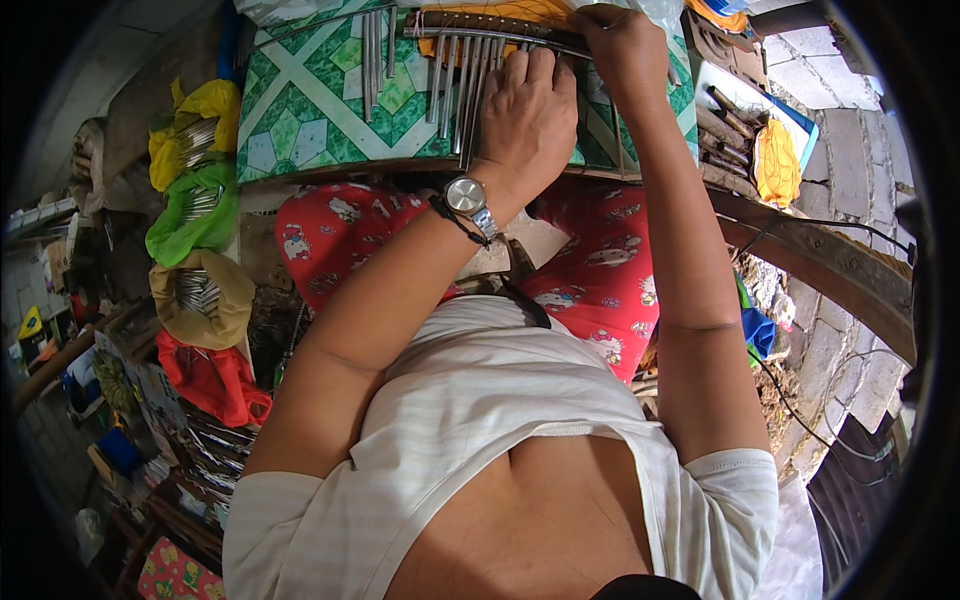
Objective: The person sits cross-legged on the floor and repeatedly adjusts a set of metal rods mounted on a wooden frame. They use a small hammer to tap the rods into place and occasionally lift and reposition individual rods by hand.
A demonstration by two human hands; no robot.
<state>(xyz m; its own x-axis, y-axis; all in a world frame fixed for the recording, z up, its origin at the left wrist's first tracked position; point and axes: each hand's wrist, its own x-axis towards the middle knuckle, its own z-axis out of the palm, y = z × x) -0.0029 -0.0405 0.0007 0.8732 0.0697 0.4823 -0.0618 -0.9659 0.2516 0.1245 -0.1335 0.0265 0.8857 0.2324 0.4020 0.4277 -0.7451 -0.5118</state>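
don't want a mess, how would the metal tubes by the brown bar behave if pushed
The metal tubes look rigid, being straight and unbent. They may roll or slide, as they seem round with smooth, shiny surfaces. Lying close side by side near the brown bar, they would probably knock together.

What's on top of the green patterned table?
Visible: silvery metal tubes, a dark bar and some orange material. The left hand hides whatever lies directly under it; anything beneath the orange material can't be seen either.
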